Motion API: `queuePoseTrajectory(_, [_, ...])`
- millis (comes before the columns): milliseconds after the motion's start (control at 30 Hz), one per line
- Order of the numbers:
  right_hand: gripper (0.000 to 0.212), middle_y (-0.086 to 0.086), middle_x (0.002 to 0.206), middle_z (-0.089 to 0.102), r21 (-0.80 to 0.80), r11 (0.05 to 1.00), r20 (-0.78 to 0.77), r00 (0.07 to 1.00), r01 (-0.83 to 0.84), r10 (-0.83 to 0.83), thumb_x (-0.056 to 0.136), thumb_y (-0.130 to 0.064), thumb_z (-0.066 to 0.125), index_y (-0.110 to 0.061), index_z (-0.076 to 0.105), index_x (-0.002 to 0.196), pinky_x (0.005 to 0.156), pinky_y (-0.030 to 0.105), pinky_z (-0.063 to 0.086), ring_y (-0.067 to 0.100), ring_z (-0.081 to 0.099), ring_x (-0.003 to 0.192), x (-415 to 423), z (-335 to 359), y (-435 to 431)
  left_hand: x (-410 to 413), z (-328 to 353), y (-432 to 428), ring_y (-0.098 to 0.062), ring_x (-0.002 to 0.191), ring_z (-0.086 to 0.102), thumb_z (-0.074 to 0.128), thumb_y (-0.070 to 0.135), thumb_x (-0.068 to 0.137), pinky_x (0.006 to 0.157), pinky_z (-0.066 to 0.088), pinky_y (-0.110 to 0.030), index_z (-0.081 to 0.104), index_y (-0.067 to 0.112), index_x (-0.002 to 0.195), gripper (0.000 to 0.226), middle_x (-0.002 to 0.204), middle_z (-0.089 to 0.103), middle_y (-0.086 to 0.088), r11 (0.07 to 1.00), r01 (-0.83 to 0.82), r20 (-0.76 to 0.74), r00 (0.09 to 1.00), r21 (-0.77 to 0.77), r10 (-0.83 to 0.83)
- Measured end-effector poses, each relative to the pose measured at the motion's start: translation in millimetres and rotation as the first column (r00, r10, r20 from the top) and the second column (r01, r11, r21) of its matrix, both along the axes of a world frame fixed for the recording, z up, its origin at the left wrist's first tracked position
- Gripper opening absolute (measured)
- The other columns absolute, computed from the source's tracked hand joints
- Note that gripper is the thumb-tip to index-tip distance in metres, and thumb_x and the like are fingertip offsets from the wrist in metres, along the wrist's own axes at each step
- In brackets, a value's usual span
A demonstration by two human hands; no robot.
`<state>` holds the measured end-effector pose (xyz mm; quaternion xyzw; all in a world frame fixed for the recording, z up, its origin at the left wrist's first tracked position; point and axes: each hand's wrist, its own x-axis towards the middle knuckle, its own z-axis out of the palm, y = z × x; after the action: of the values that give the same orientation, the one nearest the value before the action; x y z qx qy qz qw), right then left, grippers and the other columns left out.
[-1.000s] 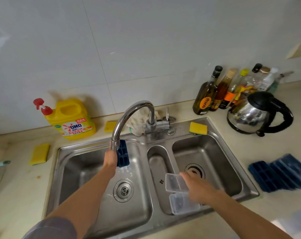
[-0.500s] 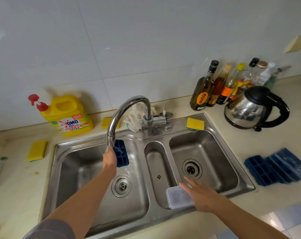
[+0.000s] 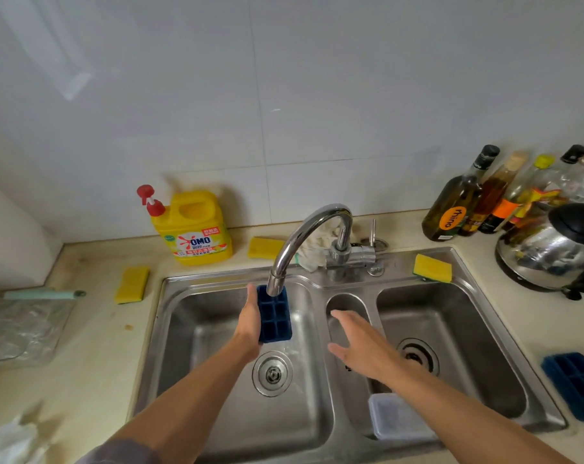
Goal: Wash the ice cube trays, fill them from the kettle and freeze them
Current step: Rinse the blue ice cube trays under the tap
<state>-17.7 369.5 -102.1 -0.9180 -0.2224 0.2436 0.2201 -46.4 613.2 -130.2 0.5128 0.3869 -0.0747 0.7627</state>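
Blue tray held at the tap

The left hand (image 3: 248, 324) has its grip curled round a blue ice cube tray (image 3: 273, 318), upright just below the tap (image 3: 312, 236) spout (cells facing the camera). The right hand (image 3: 364, 349), grip spread and holding nothing, hovers right of the tap. The kettle (image 3: 551, 249) stands far right.

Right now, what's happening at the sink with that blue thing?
A person is washing ice cube trays. Their left hand holds a blue ice cube tray upright under the faucet spout, over the left basin. Their right hand is open and holds nothing, hovering above the narrow middle basin, where a clear plastic tray lies at the near end. Another blue tray waits on the counter to the right, with the kettle behind it.
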Motion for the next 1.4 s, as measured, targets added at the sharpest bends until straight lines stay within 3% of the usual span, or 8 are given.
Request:
queuePoseTrajectory(167, [0.057, 0.001, 0.136, 0.061, 0.15, 0.961, -0.27, 0.945, 0.233, -0.187, 0.097, -0.044, 0.062, -0.02, 0.047, 0.146, 0.102, 0.04, 0.051, 0.018, 0.063, 0.117, 1, 7, 58, 2, 6, -1, -0.039, 0.1, 0.071, 0.038, 0.078, 0.092, 0.087, 0.058, -0.051, 0.07, 0.012, 0.119, 0.078, 0.111, 0.074, -0.022, 0.992, 0.047, 0.053, 0.998, -0.12, -0.041])
queuePoseTrajectory(333, [0.028, 0.011, 0.105, 0.074, 0.218, 0.834, -0.637, 0.722, 0.507, -0.272, 0.101, -0.029, 0.063, -0.012, 0.06, 0.122, 0.084, 0.044, 0.062, 0.019, 0.073, 0.074, 0, 8, 79, 7, 4, -13, -0.03, 0.086, 0.068, 0.027, 0.077, 0.095, 0.081, 0.054, -0.04, 0.067, 0.005, 0.121, 0.086, 0.099, 0.07, -0.018, 0.949, 0.0, 0.098, 0.995, -0.314, 0.032])
queuePoseTrajectory(500, [0.017, 0.019, 0.096, 0.075, 0.259, 0.777, -0.544, 0.751, 0.574, -0.373, 0.098, -0.009, 0.059, -0.007, 0.068, 0.112, 0.075, 0.042, 0.062, 0.019, 0.068, 0.071, 16, 14, 75, 11, 0, -21, -0.031, 0.105, 0.071, 0.033, 0.064, 0.102, 0.089, 0.056, -0.043, 0.066, 0.014, 0.123, 0.063, 0.118, 0.073, -0.016, 0.957, -0.011, 0.071, 0.997, -0.291, 0.033])
queuePoseTrajectory(667, [0.015, 0.003, 0.087, 0.075, 0.241, 0.88, -0.268, 0.9, 0.409, -0.345, 0.093, -0.017, 0.061, -0.016, 0.074, 0.102, 0.068, 0.036, 0.063, 0.018, 0.071, 0.074, 40, 27, 66, 5, -6, -11, -0.034, 0.104, 0.062, 0.041, 0.014, 0.102, 0.098, 0.051, -0.048, 0.059, 0.002, 0.127, 0.033, 0.121, 0.062, -0.023, 0.975, 0.076, 0.034, 0.997, -0.211, -0.07])
queuePoseTrajectory(833, [0.013, -0.003, 0.075, 0.075, 0.199, 0.941, -0.132, 0.959, 0.275, -0.252, 0.086, -0.024, 0.066, -0.019, 0.077, 0.088, 0.063, 0.032, 0.056, 0.014, 0.069, 0.067, 47, 34, 72, 8, -4, -11, -0.032, 0.097, 0.067, 0.037, 0.002, 0.101, 0.08, 0.058, -0.04, 0.059, 0.004, 0.125, 0.033, 0.112, 0.069, -0.022, 0.969, 0.122, -0.022, 0.991, -0.213, -0.13])
queuePoseTrajectory(1033, [0.015, 0.001, 0.096, 0.073, 0.218, 0.909, -0.316, 0.907, 0.356, -0.279, 0.094, -0.024, 0.062, -0.02, 0.068, 0.107, 0.064, 0.031, 0.063, 0.017, 0.073, 0.083, 49, 28, 77, 4, -10, -7, -0.026, 0.087, 0.064, 0.04, 0.002, 0.102, 0.075, 0.057, -0.035, 0.064, 0.007, 0.119, 0.03, 0.1, 0.072, -0.016, 0.98, 0.09, -0.036, 0.995, -0.18, -0.098])
queuePoseTrajectory(1200, [0.024, 0.014, 0.108, 0.071, 0.14, 0.836, -0.605, 0.715, 0.531, -0.352, 0.096, -0.013, 0.063, -0.016, 0.058, 0.119, 0.073, 0.039, 0.065, 0.029, 0.074, 0.092, 43, 12, 83, 4, -5, 7, -0.024, 0.086, 0.067, 0.044, 0.002, 0.099, 0.069, 0.055, -0.035, 0.059, 0.01, 0.116, 0.024, 0.1, 0.071, -0.013, 0.995, 0.091, -0.028, 0.996, 0.036, -0.09])
queuePoseTrajectory(1400, [0.025, 0.022, 0.098, 0.072, 0.177, 0.738, -0.695, 0.613, 0.651, -0.374, 0.095, 0.005, 0.053, -0.013, 0.057, 0.112, 0.06, 0.035, 0.06, 0.027, 0.069, 0.062, 27, -12, 109, 0, 7, 13, -0.019, 0.085, 0.069, 0.048, 0.008, 0.098, 0.063, 0.054, -0.027, 0.057, 0.009, 0.11, 0.015, 0.098, 0.07, -0.011, 0.953, 0.097, 0.004, 0.995, 0.287, -0.102])
